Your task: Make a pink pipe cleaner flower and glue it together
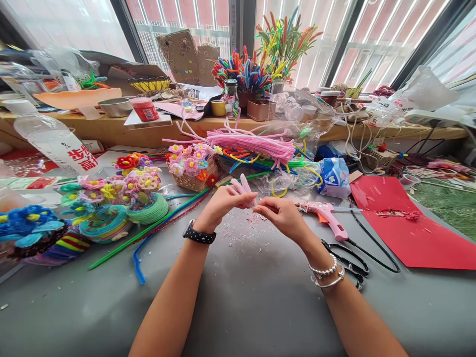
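Observation:
My left hand (225, 203) is closed around several short pink pipe cleaner pieces (241, 185), whose fuzzy ends stick up above the fingers. Pinched together, the fingertips of my right hand (279, 212) meet the lower right side of these pieces; exactly what they grip is hidden. Bits of coloured fluff (243, 230) lie scattered on the grey table (245, 307) under both hands. Beyond them rests a thick bundle of long pink pipe cleaners (253, 146). A pink glue gun (329, 218) lies right of my right hand, and black-handled scissors (347, 263) are near that wrist.
Pipe cleaner flowers in coiled pots (147, 208) and a woven basket (195, 173) stand on the left. Green pipe cleaners (148, 230) cross the table there. Red card (420, 223) lies at right beside the glue gun's cord. A cluttered wooden ledge (186, 124) runs along the windows.

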A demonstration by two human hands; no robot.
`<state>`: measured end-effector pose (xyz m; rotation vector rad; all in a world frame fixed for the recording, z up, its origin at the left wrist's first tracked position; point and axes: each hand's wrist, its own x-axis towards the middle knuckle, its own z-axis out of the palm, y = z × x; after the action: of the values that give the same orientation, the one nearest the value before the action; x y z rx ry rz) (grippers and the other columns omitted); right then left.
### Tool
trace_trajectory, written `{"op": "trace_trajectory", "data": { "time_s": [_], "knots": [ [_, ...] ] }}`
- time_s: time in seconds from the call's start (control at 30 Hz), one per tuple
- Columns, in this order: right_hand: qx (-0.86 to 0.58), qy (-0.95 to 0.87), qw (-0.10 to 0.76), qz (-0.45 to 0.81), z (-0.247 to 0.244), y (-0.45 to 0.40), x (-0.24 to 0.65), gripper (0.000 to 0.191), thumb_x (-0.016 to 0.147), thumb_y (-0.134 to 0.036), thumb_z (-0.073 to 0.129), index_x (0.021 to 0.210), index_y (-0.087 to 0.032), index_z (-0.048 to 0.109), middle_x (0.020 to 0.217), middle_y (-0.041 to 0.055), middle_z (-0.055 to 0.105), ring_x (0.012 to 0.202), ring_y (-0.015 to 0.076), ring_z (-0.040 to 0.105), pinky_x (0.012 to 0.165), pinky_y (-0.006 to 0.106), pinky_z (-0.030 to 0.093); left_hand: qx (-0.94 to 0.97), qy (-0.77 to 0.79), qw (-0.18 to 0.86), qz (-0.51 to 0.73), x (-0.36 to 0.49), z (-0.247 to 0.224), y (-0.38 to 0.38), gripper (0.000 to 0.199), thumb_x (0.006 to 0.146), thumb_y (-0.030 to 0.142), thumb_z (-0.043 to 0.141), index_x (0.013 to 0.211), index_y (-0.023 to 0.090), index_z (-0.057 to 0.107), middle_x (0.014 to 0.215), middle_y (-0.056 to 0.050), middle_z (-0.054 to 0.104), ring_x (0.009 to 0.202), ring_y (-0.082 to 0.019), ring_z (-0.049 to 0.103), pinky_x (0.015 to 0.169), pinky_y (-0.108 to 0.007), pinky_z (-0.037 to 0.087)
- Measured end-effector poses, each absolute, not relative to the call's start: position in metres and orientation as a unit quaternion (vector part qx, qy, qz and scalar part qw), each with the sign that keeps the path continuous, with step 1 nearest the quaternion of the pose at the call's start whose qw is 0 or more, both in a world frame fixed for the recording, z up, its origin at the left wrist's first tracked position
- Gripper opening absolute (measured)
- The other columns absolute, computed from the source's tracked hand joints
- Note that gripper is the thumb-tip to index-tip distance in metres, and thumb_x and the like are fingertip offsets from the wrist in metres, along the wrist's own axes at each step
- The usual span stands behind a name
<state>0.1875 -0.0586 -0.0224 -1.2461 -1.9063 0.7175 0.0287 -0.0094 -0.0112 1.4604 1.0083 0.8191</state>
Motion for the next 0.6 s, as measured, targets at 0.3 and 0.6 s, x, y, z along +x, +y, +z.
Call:
{"op": "trace_trajectory", "data": {
  "time_s": [0.3,0.6],
  "knots": [
    [-0.487,-0.723,0.433,0.231,-0.031,-0.061,0.176,0.024,0.08,-0.035,0.045,0.072,-0.018,0.059,0.06,0.0007,0.05,0.054,0.0113,0.041,0.052,0.024,0.032,0.583,0.417,0.596,0.364,0.029,-0.01,-0.012,0.023,0.06,0.032,0.066,0.051,0.011,0.06,0.051,-0.001,0.055,0.049,-0.007,0.047,0.05,-0.021,0.039],
    [-0.502,-0.721,0.456,0.143,-0.027,-0.06,0.173,0.024,0.082,-0.035,0.044,0.087,-0.021,0.062,0.079,0.0062,0.061,0.074,0.0175,0.051,0.069,0.03,0.039,0.47,0.4,0.637,0.462,0.037,-0.011,-0.013,0.023,0.063,0.033,0.064,0.06,0.012,0.055,0.057,0.002,0.052,0.053,-0.006,0.047,0.058,-0.021,0.04]
  ]
}}
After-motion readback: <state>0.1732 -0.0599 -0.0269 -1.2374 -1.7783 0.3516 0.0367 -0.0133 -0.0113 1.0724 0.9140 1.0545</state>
